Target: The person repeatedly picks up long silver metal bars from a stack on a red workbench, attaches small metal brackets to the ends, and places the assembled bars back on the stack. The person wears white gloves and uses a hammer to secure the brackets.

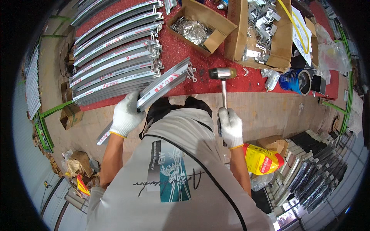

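Observation:
My left hand (128, 114), in a white knit glove, is closed around a long grey metal profile (163, 85) with a printed film strip along it. The profile slants from the lower left up to the right over the table's near edge. A small silver corner bracket (190, 72) sits at its upper right end. My right hand (231, 125), gloved the same way, grips a mallet (222, 73) by its handle. The mallet's head is up, over the red table (227, 85), to the right of the bracket and apart from it.
Several similar profiles (115, 57) lie in rows at the left of the table. A cardboard box (204, 17) of small metal parts stands at the back. Beside it is a bigger box (235, 42) of silver brackets. A blue can (290, 81) lies at the right.

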Motion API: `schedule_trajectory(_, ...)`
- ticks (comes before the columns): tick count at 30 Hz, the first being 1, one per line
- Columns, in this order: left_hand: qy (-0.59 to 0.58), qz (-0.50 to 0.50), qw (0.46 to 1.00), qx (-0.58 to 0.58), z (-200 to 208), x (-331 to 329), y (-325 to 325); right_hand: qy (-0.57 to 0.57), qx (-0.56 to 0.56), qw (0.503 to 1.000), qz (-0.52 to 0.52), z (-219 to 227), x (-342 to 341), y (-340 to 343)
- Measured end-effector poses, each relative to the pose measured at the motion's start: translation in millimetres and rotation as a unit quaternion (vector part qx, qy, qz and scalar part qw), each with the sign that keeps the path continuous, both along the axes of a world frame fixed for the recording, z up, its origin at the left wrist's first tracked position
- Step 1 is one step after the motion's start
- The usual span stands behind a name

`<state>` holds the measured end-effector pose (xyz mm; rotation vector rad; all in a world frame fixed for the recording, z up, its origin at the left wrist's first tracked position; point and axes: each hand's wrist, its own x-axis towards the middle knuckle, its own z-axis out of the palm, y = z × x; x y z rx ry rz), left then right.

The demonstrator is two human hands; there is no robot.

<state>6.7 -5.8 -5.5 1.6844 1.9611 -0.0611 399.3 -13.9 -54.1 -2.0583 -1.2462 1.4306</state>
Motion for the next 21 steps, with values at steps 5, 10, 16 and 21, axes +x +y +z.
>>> schedule_trajectory(5, 0.0, 0.018, 1.0, 0.011, -6.6, 0.7, -6.1, -0.149, 0.052, 0.987, -0.029, -49.5, 14.3, 21.2)
schedule_trajectory(10, -0.067, 0.061, 0.995, 0.029, -11.1, 4.7, -12.6, -0.213, 0.178, 0.958, 0.078, -53.7, 20.4, 47.9)
schedule_trajectory(16, -0.112, 0.112, 0.986, 0.045, -15.7, 5.7, -17.4, -0.09, 0.273, 0.95, 0.124, 58.0, 11.6, 122.5)
schedule_trajectory(21, -0.113, 0.139, 0.983, 0.035, -12.5, 6.8, -19.9, -0.118, 0.387, 0.856, 0.32, 68.6, -66.7, 203.4)
